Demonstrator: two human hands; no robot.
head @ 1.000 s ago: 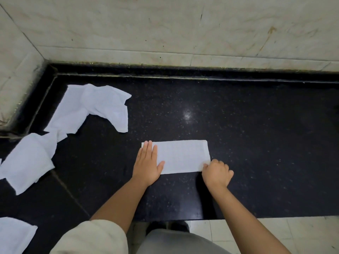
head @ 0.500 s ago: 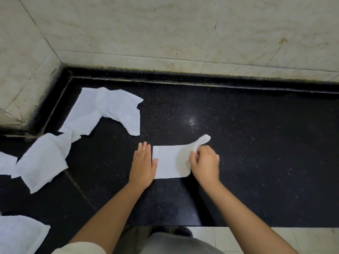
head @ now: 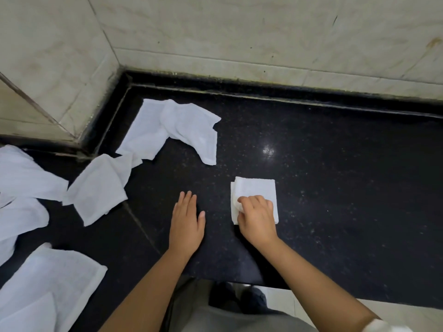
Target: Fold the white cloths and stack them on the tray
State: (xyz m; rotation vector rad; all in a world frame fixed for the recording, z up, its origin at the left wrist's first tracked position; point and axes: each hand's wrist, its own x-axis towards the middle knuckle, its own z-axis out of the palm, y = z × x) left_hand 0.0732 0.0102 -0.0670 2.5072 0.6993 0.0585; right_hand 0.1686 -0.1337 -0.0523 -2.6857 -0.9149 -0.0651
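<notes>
Here, at your far left, several loose white terry cloths (head: 26,178) lie crumpled on the black speckled stone table (head: 335,188), with one flatter cloth (head: 55,281) at the near-left edge. Farther along, a rumpled white cloth (head: 98,188) overlaps another spread white cloth (head: 172,128) near the corner of the cream marble wall (head: 239,32). Your left hand (head: 187,221) rests flat on the bare table, fingers straight and together. To its right, apart from it, your right hand (head: 257,216) has its grip curled, pinching the left edge of the small folded white square cloth (head: 256,190), which lies flat in neat stacked layers.
</notes>
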